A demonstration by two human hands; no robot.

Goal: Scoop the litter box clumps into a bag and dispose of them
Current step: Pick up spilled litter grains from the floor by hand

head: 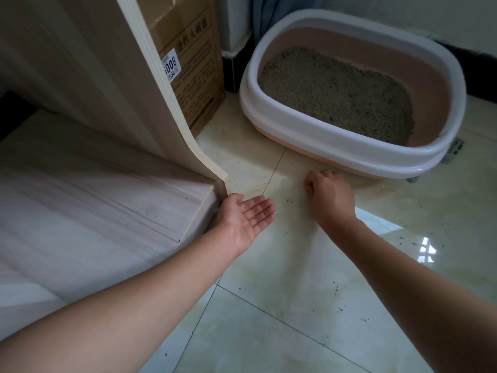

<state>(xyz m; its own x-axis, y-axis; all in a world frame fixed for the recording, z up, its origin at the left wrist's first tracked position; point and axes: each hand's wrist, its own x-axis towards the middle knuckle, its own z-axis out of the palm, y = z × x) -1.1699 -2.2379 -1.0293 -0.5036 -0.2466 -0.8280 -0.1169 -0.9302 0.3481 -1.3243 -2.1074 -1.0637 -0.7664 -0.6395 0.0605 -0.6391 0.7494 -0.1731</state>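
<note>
Head view: the left hand [246,215] is held flat, palm up; the right hand [329,195] is curled over the floor [282,265], and whether anything is pinched cannot be told. The litter box [347,154] stands just beyond, far right. Scattered grains [289,201] should be gathered slowly into the palm.

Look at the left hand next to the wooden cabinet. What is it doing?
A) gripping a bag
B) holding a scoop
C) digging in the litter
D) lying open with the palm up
D: the left hand is flat with its palm up and fingers straight. It holds nothing and is clear of the litter box.
</note>
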